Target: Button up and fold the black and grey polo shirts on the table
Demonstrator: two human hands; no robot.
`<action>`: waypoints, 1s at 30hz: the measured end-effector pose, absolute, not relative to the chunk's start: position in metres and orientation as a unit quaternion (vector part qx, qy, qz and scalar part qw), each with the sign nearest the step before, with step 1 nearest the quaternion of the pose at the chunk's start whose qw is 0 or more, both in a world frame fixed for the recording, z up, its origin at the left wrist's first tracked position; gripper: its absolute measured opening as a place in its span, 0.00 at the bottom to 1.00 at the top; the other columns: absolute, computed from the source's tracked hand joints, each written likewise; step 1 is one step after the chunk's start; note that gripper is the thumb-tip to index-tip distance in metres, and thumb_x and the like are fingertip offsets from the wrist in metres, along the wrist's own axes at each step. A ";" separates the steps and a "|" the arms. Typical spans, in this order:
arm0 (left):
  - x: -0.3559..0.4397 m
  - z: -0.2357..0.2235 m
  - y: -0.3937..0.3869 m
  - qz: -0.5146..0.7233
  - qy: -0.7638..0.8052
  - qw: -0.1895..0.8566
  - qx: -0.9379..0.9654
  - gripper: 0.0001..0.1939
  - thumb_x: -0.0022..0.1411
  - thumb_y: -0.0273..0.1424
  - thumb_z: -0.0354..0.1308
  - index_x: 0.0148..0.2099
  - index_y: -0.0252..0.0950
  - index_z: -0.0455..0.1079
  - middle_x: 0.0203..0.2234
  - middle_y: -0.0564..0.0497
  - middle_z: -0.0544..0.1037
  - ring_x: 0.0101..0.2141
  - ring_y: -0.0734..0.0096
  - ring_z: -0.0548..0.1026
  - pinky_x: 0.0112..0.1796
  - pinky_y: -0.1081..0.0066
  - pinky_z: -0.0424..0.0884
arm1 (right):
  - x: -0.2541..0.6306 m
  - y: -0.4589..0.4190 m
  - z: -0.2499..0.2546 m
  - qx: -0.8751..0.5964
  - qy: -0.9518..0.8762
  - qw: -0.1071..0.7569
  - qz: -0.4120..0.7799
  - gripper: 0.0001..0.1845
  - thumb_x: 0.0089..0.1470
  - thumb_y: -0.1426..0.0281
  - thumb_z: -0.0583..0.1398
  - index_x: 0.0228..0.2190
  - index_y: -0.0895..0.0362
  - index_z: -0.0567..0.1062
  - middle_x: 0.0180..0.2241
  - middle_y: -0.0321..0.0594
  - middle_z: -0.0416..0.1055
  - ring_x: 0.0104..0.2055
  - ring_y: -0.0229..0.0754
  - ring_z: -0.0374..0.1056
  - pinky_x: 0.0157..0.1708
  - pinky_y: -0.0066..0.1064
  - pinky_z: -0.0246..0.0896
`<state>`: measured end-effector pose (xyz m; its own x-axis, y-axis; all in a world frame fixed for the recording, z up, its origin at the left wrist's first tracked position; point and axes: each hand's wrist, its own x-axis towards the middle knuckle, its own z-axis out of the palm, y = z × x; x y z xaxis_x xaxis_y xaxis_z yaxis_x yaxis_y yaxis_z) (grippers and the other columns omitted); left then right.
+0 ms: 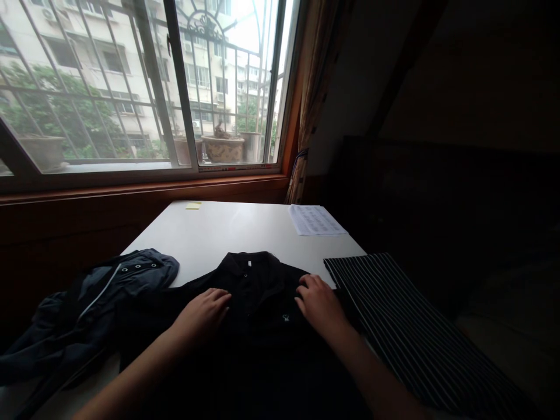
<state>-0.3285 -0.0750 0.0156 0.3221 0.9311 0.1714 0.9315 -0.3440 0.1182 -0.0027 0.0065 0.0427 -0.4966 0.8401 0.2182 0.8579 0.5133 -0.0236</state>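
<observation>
A black polo shirt (258, 291) lies spread on the white table (227, 227), collar towards the window. My left hand (203, 312) rests flat on the shirt's chest to the left of the button placket, fingers stretched out. My right hand (319, 303) lies on the shirt's right shoulder area, fingers slightly curled and pressed on the cloth near a small chest logo. Neither hand holds anything.
A dark blue jacket (87, 303) is bunched at the table's left. A black-and-white striped cloth (406, 326) lies at the right edge. A printed sheet of paper (315, 220) and a yellow sticky note (193, 205) sit near the barred window (144, 87).
</observation>
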 end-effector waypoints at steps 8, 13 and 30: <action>-0.347 -0.039 -0.015 -0.118 -0.605 0.040 -0.787 0.28 0.72 0.44 0.49 0.67 0.36 0.62 0.66 0.40 0.63 0.67 0.51 0.58 0.65 0.48 0.55 | -0.053 0.037 0.003 -0.473 -0.870 0.117 0.077 0.29 0.59 0.66 0.60 0.60 0.61 0.69 0.62 0.53 0.64 0.64 0.55 0.58 0.64 0.42 0.53; -0.358 -0.042 -0.012 -0.129 -0.603 0.045 -0.786 0.25 0.73 0.44 0.46 0.67 0.42 0.62 0.66 0.45 0.63 0.68 0.52 0.55 0.65 0.45 0.49 | -0.066 0.050 -0.008 -0.482 -0.862 0.134 0.081 0.25 0.61 0.67 0.58 0.58 0.60 0.71 0.64 0.56 0.59 0.66 0.56 0.56 0.64 0.44 0.52; -0.439 0.019 -0.002 -0.105 -0.701 -0.201 -0.676 0.12 0.57 0.39 0.59 0.40 0.39 0.76 0.34 0.49 0.81 0.35 0.62 0.78 0.36 0.71 0.71 | -0.038 0.104 -0.026 -0.563 -0.798 0.210 0.035 0.13 0.59 0.67 0.61 0.46 0.52 0.76 0.46 0.45 0.71 0.50 0.51 0.63 0.50 0.39 0.60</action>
